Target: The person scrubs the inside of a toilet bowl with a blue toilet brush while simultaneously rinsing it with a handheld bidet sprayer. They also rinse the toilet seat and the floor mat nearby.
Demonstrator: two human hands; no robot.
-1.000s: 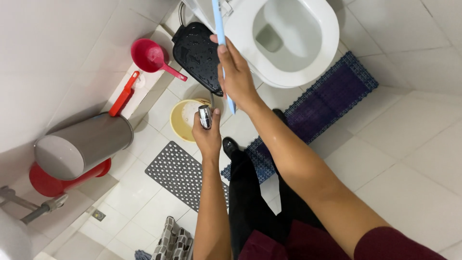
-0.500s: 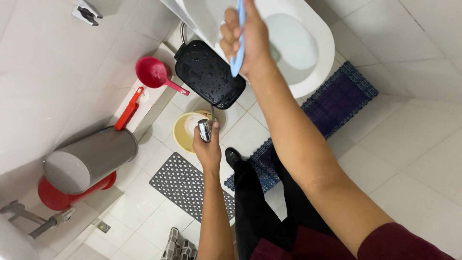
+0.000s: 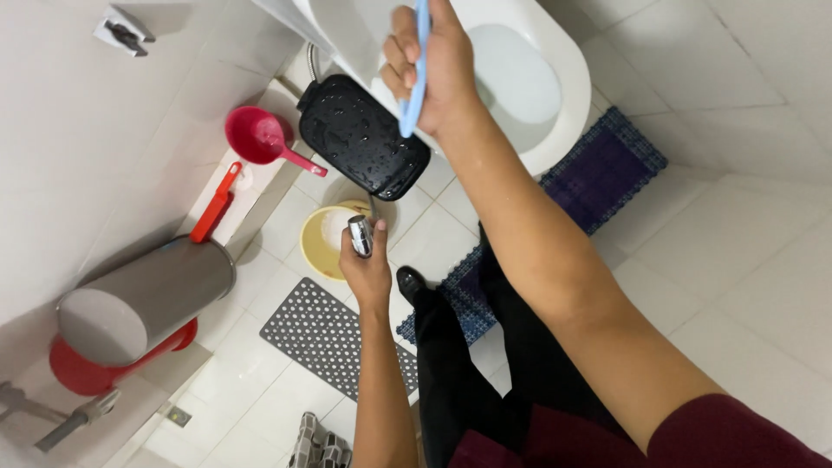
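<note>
- Two hands: the right hand (image 3: pixel 442 74) and the left hand (image 3: pixel 368 270).
- One light blue brush handle (image 3: pixel 414 78), inside the right hand's closed fingers.
- One chrome spray head (image 3: pixel 360 236), clasped in the left hand.
- One white toilet bowl (image 3: pixel 555 130).
- One wet black toilet lid (image 3: pixel 364 137).
- One pink dipper (image 3: pixel 260 139).
- One yellow bowl (image 3: pixel 325 243) on the floor.
- One grey bin (image 3: pixel 143 299).
- One red bucket (image 3: pixel 87 373), partly hidden under the bin.
- Three floor mats: one grey dotted mat (image 3: pixel 334 334), one dark purple mat (image 3: pixel 607 169), one blue mat (image 3: pixel 459 290) by the feet.
</note>
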